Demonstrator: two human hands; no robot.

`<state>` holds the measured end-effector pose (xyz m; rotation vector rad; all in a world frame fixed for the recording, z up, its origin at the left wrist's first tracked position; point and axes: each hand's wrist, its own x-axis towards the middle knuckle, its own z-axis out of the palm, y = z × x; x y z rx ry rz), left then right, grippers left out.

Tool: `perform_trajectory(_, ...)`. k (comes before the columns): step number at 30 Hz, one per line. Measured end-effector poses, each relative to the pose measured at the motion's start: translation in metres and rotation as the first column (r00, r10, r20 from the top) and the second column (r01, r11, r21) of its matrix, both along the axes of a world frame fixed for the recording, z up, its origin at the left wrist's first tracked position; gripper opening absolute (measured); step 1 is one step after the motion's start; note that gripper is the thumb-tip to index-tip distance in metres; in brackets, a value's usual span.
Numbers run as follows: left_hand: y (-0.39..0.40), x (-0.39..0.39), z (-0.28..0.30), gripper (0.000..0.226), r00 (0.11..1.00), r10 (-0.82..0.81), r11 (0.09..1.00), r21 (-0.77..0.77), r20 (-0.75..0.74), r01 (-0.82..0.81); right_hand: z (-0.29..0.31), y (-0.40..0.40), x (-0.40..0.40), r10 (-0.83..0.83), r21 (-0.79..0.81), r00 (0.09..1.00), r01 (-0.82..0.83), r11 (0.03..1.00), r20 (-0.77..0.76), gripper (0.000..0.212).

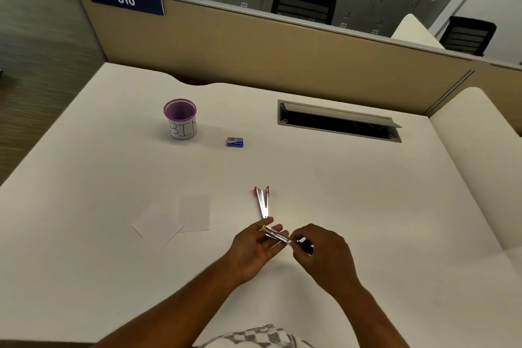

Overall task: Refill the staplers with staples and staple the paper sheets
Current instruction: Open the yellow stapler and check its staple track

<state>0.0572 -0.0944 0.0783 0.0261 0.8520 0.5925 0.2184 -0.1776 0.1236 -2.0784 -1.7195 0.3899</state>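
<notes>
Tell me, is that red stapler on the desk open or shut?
Open: the red stapler lies on the desk with its two arms spread in a narrow V.

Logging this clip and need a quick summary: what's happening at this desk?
A person holds a small metal stapler in the left hand while the right hand pinches its end. A red stapler lies open on the desk, with a blue staple box farther back and paper sheets to the left, untouched.
</notes>
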Motion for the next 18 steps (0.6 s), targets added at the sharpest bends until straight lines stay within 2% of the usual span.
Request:
perform_trajectory(4, 0.002, 0.001, -0.006, 0.024, 0.993, -0.073, 0.996, 0.043, -0.088, 0.077, 0.0, 0.003, 0.012, 0.059, 0.01, 0.996, -0.06, 0.998, 0.063, 0.013)
perform_trajectory(7, 0.004, 0.004, -0.007, 0.023, 0.981, -0.106, 0.99, 0.075, -0.164, 0.12, 0.002, 0.006, 0.015, 0.073, 0.014, 0.996, -0.074, 0.997, 0.045, 0.015)
perform_trajectory(11, 0.005, 0.003, -0.007, 0.02, 0.989, -0.078, 0.995, 0.046, -0.127, 0.084, 0.006, 0.012, 0.017, 0.099, 0.012, 0.995, -0.099, 0.995, 0.016, 0.014)
perform_trajectory(14, 0.003, 0.004, -0.007, 0.018, 0.998, -0.043, 0.999, 0.003, -0.039, 0.043, 0.012, 0.017, 0.021, 0.063, 0.032, 0.997, -0.062, 0.998, -0.045, 0.015)
perform_trajectory(18, 0.005, 0.007, -0.006, 0.017, 0.999, -0.025, 0.997, 0.065, -0.045, 0.028, 0.013, 0.021, 0.022, 0.088, 0.011, 0.994, -0.087, 0.996, -0.057, 0.012)
